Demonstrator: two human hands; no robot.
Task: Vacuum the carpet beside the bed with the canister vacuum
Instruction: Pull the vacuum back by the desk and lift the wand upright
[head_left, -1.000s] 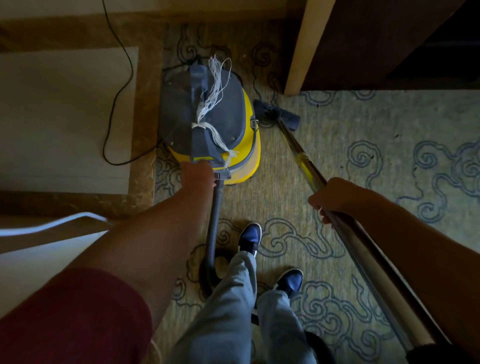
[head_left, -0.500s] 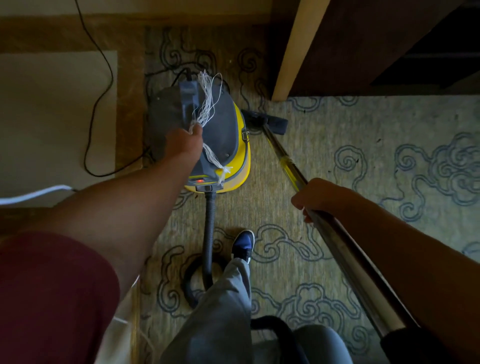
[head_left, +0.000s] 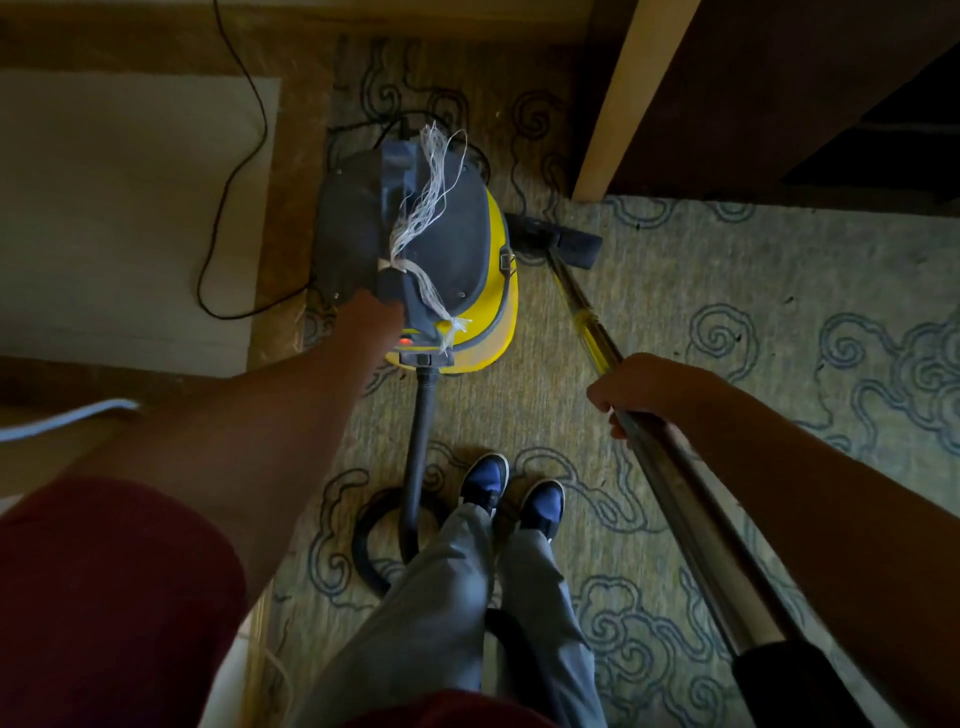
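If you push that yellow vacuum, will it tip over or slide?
The canister vacuum looks squat and wide, so it probably slides rather than tips. The patterned carpet may drag on it. The ribbed hose looks bendy, so it should follow. The left hand rests on top.

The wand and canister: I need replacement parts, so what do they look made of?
The wand looks like bare metal tube, judging by its silvery sheen, with a translucent yellow, probably plastic section. The canister looks like moulded plastic: matte grey top, glossier yellow body.
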